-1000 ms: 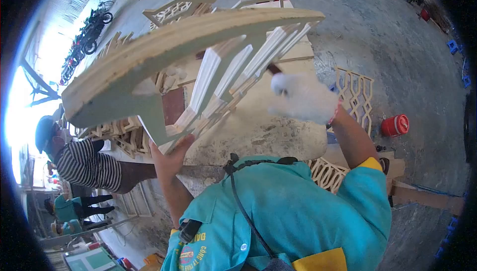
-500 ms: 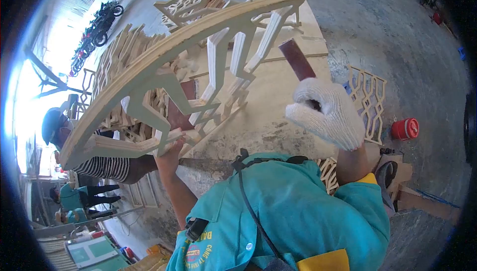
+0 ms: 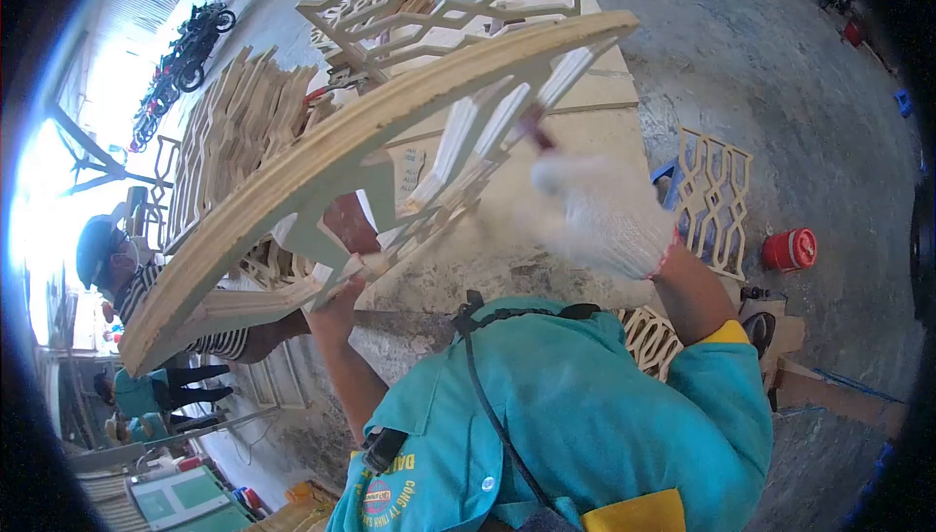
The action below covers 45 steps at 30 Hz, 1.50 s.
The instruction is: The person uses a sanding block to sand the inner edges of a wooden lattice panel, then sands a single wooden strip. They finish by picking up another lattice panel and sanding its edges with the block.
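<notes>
A curved wooden lattice panel (image 3: 390,118) with a broad, pale edge is held up on a slant in front of me. My left hand (image 3: 336,308) grips its lower part, the fingers partly hidden behind the wood. A white knitted glove covers my right hand (image 3: 604,215), which is smeared by motion. Out of its closed fingers sticks a reddish-brown sanding stick (image 3: 534,130), its tip right at the inner slats near the panel's right end. Through the panel's openings shows reddish-brown sandpaper (image 3: 351,224), and beside it a sheet with printed text (image 3: 409,169).
Below the panel stands a plywood-topped table (image 3: 585,166). Stacked wooden lattice pieces (image 3: 229,142) rise at the left, and another lattice panel (image 3: 458,10) stands at the back. To the right are a leaning lattice (image 3: 717,200) and a red bucket (image 3: 790,249). A co-worker (image 3: 107,259) is at the left.
My right hand has moved left with the sanding stick, bringing its tip to the slats. The panel has tilted, its edge turning toward me and its right end shifting right and down.
</notes>
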{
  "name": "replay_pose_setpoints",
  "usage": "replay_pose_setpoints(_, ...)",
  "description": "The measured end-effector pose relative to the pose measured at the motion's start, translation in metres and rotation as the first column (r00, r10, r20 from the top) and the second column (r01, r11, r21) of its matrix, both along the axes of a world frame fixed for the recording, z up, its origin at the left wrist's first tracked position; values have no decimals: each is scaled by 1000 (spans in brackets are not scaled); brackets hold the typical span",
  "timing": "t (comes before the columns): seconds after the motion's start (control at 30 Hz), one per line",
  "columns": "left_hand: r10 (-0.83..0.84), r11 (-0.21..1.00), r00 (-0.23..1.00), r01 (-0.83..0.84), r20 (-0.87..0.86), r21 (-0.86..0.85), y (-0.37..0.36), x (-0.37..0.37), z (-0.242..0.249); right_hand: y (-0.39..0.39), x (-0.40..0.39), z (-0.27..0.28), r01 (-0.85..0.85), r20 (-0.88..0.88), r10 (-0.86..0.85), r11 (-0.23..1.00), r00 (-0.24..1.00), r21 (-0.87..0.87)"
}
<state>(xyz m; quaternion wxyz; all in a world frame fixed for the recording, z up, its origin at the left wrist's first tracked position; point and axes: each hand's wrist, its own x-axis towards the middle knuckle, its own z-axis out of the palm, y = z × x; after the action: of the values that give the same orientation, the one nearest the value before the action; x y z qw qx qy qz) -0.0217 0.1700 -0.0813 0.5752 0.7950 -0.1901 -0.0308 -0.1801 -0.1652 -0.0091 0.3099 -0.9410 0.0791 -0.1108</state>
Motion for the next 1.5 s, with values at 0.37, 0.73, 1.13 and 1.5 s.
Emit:
replay_pose_setpoints(0.37,36,999,999,-36,-2,-5,-7,-4,3,5,1,-2,-68,-106,61,996,992,-66)
replay_pose_setpoints(0.73,-15,999,1000,14,-6,-45,-9,-2,0,-15,-15,-7,-31,22,23,883,999,468)
replay_pose_setpoints(1.13,15,1000,999,-14,-38,27,-26,-16,13,-1,-18,-14,43,-44,-50,989,998,-140)
replay_pose_setpoints(1.5,-14,993,996,24,85,-115,-44,-9,16,-9,-26,-13,120,-2,-124,959,992,256)
